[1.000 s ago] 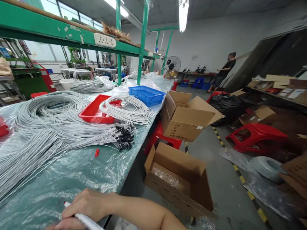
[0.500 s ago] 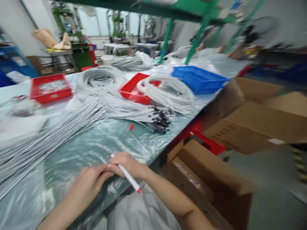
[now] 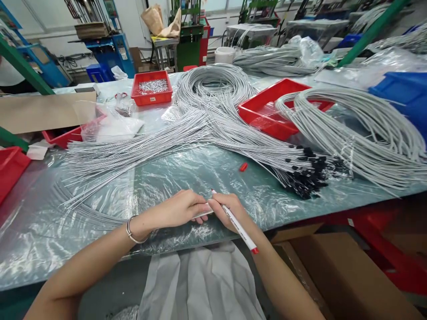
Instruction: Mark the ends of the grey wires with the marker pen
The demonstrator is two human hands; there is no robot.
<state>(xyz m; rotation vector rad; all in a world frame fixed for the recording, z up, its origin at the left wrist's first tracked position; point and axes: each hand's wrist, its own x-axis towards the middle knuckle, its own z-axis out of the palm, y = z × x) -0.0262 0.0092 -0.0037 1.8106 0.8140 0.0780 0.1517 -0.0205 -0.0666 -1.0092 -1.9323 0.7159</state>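
Note:
My right hand (image 3: 230,211) grips a white marker pen (image 3: 240,230) with a red end, its tip pointing up toward my left hand. My left hand (image 3: 180,208) pinches a small pale object against the pen tip; I cannot make out what it is. Both hands rest on the plastic-covered table (image 3: 100,231) near its front edge. A small red cap (image 3: 243,167) lies on the plastic just beyond my hands. Grey cables with black end pieces (image 3: 308,175) fan across the table past it.
Coiled grey cables (image 3: 213,82) fill the middle and right. A red tray (image 3: 267,111) and a smaller red tray of metal parts (image 3: 152,86) sit behind. A blue bin (image 3: 405,93) stands at right. Open cardboard boxes (image 3: 336,275) sit below the table's edge.
The view swung left and down from the workshop floor to the table. My left hand came in and met the right hand at the pen's tip.

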